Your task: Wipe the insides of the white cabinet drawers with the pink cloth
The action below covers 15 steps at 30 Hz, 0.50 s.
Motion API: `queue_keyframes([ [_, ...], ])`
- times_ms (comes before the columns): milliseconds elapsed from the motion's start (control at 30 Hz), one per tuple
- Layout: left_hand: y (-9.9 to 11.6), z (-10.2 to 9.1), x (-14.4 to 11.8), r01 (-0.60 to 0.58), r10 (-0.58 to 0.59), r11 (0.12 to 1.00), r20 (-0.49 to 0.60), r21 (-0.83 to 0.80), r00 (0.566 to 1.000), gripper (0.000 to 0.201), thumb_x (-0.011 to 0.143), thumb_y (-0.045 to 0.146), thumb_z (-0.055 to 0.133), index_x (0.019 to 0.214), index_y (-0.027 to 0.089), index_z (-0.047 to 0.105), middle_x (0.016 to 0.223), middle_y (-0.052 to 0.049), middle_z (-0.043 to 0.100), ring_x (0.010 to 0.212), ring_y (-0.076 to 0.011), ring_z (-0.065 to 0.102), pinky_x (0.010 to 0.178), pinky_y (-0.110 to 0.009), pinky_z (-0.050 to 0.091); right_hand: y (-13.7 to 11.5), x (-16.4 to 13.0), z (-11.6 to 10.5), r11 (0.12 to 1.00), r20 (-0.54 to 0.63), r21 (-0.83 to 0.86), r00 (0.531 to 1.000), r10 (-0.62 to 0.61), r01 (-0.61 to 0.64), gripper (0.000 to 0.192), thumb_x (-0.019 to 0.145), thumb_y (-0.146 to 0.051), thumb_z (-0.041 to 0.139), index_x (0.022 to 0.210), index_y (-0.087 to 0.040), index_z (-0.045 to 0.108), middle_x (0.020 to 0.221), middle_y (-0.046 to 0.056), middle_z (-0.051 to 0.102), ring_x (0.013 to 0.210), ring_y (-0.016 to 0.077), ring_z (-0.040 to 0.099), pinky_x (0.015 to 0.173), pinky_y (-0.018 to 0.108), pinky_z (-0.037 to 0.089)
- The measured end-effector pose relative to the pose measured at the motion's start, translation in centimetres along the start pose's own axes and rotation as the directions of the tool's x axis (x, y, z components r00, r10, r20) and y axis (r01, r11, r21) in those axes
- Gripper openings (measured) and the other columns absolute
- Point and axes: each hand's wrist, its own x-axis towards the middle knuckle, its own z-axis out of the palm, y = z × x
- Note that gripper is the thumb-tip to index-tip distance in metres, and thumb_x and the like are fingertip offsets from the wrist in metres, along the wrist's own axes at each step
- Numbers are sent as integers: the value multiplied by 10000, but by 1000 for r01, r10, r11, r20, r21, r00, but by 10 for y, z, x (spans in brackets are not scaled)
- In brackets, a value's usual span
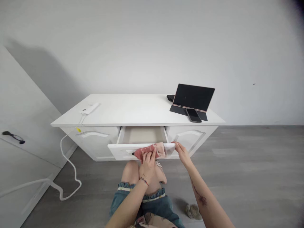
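A pink-and-white cloth (151,150) lies against the outer face of the pulled-out drawer (117,150). My left hand (148,163) holds it there, fingers bent and pressed onto the fabric. Part of the drawer's dark handle (133,154) shows at the cloth's left end. At the drawer front's upper right corner, my right hand (180,151) grips the edge, with the thumb side up. The drawer's inside shows a pale bottom, and its near part is hidden behind the front panel.
On the white cabinet top (128,109) stand a propped tablet (194,97), a phone (193,115), a dark item (170,98) and a white power strip (89,108). Its cable (75,171) hangs to the left. A jar-like object (193,211) is on the floor near my right arm.
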Motion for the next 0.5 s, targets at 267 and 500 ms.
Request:
queue_keyframes([
  [267,24,26,20,-466,460,884,261,-42,849,423,895,152,427,1315,174,462,1060,-55,623,1030,-176,534,1024,-377,378,-11,1,-3,995,3,81,999,49,-49,533,737,-644,529,901,-167,701,881,63,679,890,231,574,837,319,440],
  [500,-4,36,9,-593,569,802,399,-76,719,306,904,169,437,1170,88,563,1110,-104,622,1152,-184,503,978,-310,396,1,4,-1,975,-2,200,995,103,-100,552,689,-668,581,899,-173,705,942,73,678,953,235,574,883,345,452],
])
